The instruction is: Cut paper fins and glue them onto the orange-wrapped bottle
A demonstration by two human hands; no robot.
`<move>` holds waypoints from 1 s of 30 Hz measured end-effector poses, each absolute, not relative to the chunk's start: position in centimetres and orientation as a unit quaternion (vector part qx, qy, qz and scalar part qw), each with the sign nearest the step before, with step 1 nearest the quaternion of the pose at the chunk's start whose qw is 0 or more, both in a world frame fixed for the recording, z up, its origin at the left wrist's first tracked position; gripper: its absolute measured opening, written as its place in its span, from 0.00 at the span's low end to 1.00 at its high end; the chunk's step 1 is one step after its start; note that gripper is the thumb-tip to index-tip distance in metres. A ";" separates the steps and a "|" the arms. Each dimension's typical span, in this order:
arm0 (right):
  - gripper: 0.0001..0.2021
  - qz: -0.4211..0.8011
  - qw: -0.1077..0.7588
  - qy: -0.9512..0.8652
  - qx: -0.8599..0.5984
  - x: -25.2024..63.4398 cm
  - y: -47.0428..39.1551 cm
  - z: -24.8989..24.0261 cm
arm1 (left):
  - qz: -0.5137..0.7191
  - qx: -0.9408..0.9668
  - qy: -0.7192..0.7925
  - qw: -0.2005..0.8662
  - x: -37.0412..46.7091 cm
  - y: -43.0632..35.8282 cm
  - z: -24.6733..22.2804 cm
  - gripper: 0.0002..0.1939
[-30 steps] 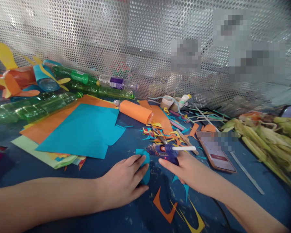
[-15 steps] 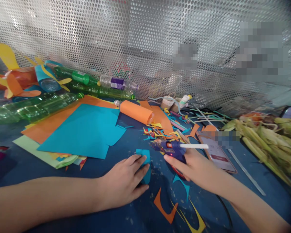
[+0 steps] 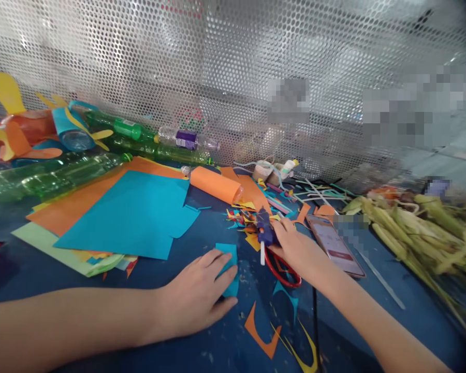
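My left hand (image 3: 202,290) lies with its fingers spread over a small blue paper piece (image 3: 228,254), pressing it flat on the dark blue table (image 3: 202,357). To the right, my right hand (image 3: 291,241) has its fingers closed round the handle of a dark blue glue gun (image 3: 264,230). A white glue stick (image 3: 262,254) sticks out of the gun toward me. Red-handled scissors (image 3: 287,277) lie just below this hand. Colored paper scraps (image 3: 243,216) are heaped beside the gun's nozzle.
Blue (image 3: 128,212) and orange sheets lie at left, with green bottles (image 3: 77,173) behind. An orange-wrapped bottle (image 3: 215,184) lies ahead. A phone (image 3: 336,246) and corn husks (image 3: 419,233) are at right, a perforated metal screen (image 3: 233,62) behind.
My right hand has moved forward and left and turned the glue gun, so its nozzle points away from me. The scissors show more now. My left hand stays on the blue piece.
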State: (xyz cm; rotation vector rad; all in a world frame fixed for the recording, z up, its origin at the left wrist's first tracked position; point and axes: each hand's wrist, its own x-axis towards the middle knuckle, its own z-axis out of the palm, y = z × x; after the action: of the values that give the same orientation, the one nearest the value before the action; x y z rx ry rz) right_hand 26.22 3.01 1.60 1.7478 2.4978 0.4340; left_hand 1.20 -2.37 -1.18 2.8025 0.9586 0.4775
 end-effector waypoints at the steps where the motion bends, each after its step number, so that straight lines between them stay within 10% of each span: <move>1: 0.14 0.141 0.029 0.819 0.555 26.1 2.9 1.5 | 0.163 0.931 0.318 0.071 1.2 -2.4 -1.2 0.23; 13: 0.14 0.158 0.108 0.839 0.510 33.1 5.2 2.1 | 0.173 0.932 0.313 0.051 0.9 -2.7 -1.7 0.22; 22: 0.20 0.066 -0.001 0.859 0.509 31.5 4.1 2.0 | 0.167 0.934 0.313 0.041 0.8 -2.9 -1.4 0.22; 30: 0.30 0.026 0.133 0.844 0.519 31.1 5.1 5.2 | 0.184 0.932 0.310 0.035 0.8 -2.9 -1.6 0.21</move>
State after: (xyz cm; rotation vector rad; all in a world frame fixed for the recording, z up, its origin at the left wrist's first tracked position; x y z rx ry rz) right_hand 31.05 5.10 5.22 1.5047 2.4476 0.0746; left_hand 0.81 -2.90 -1.56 2.8653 0.9517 0.5656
